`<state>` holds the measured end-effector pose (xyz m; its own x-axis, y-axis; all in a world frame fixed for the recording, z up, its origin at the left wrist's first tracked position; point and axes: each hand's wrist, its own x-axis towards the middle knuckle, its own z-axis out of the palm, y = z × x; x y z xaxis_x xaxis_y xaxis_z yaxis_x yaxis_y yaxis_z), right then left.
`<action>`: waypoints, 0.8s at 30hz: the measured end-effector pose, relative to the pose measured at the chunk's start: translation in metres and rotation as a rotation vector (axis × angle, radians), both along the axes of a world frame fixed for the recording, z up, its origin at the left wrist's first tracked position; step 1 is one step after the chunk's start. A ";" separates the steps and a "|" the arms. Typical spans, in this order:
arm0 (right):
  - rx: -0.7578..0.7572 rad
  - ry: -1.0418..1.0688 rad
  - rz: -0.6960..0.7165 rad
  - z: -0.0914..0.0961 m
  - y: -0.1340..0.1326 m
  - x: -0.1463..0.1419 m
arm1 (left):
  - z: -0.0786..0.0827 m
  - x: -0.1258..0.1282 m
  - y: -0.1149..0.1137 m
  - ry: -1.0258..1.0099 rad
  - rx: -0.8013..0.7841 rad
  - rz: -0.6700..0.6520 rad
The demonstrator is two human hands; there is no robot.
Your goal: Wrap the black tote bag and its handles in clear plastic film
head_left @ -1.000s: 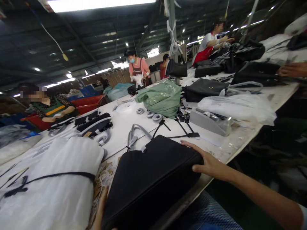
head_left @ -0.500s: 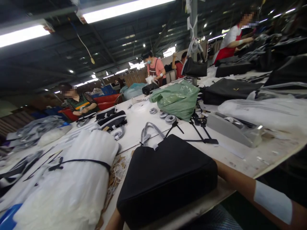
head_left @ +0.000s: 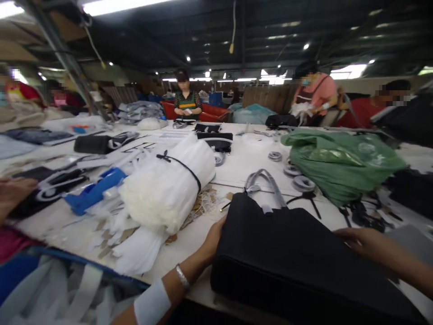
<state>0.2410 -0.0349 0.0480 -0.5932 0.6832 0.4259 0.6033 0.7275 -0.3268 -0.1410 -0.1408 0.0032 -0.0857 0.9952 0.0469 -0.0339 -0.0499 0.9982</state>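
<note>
A black handbag lies tilted on the table edge in front of me, its base side toward me. Its handles stand up at the far end, wrapped in grey covering. My left hand grips the bag's left side, with the fingertips hidden behind it. On the right side my right hand holds the bag, its fingers curled at the edge and partly out of sight. Left of the bag lies a bundle of white padding tied with a black cord.
Several grey strap rolls and a green plastic bag lie beyond. A blue plastic piece sits left, near another person's hand. Co-workers are across the table. Below the left edge is a bin of white strips.
My view has swung left and levelled, so the handbag appears farther right. More of my left forearm shows, and another person's hand has come into view. Both my hands stay at the bag.
</note>
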 end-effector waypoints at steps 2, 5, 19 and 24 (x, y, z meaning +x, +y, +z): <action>0.100 -0.027 -0.001 0.026 0.020 -0.008 | -0.009 0.000 0.002 -0.052 0.067 -0.048; 0.138 -0.146 0.068 0.053 0.032 -0.063 | -0.021 0.002 0.003 -0.073 0.155 -0.041; -0.005 -0.989 0.881 0.046 0.059 -0.272 | -0.039 0.004 -0.003 0.327 0.228 -0.045; 0.227 -1.057 0.923 0.053 0.050 -0.270 | -0.042 0.005 -0.001 0.459 0.205 -0.102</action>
<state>-0.0288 0.0150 0.1014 -0.8845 -0.1401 -0.4449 -0.2262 0.9630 0.1464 -0.1364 -0.1414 -0.0390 0.0870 0.9637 0.2524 0.3903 -0.2661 0.8814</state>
